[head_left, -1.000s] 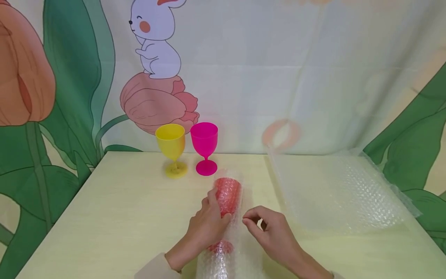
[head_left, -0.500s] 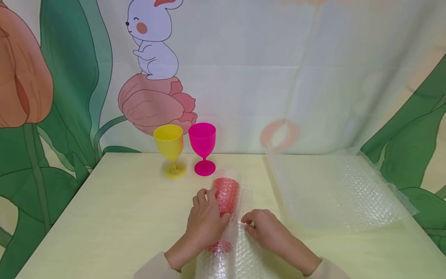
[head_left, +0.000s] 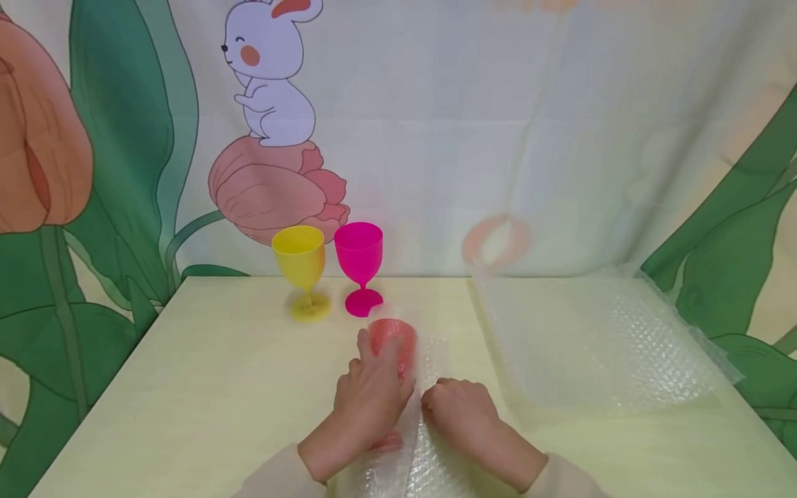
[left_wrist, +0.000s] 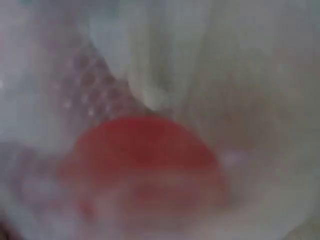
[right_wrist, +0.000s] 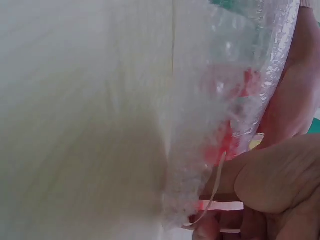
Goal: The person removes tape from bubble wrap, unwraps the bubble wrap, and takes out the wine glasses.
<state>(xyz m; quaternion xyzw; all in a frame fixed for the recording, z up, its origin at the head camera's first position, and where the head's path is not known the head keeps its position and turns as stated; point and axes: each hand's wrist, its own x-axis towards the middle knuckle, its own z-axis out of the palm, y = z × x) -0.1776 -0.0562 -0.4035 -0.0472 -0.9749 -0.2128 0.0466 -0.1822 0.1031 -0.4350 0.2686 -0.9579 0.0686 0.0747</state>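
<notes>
A red goblet [head_left: 394, 329] lies rolled in bubble wrap [head_left: 434, 462] at the table's front middle, its bowl pointing away from me. My left hand [head_left: 370, 398] grips the wrapped goblet around its bowl from the left. Just to its right, my right hand [head_left: 463, 415] has curled fingers and pinches the edge of the wrap, with a thin pale strip [right_wrist: 217, 185] showing by the fingers in the right wrist view. Blurred through plastic, the goblet's round red base [left_wrist: 145, 145] fills the lower part of the left wrist view.
A yellow goblet [head_left: 299, 257] and a magenta goblet [head_left: 359, 252] stand upright side by side near the table's back edge. Another sheet of bubble wrap [head_left: 598, 346] lies flat on the right of the table [head_left: 205, 387]. Behind hangs a printed curtain [head_left: 411, 138].
My left hand has rolled the wrapped goblet slightly leftward. My right hand has moved a little left and down, its fingers now more curled at the wrap. The wrap's free flap shows more.
</notes>
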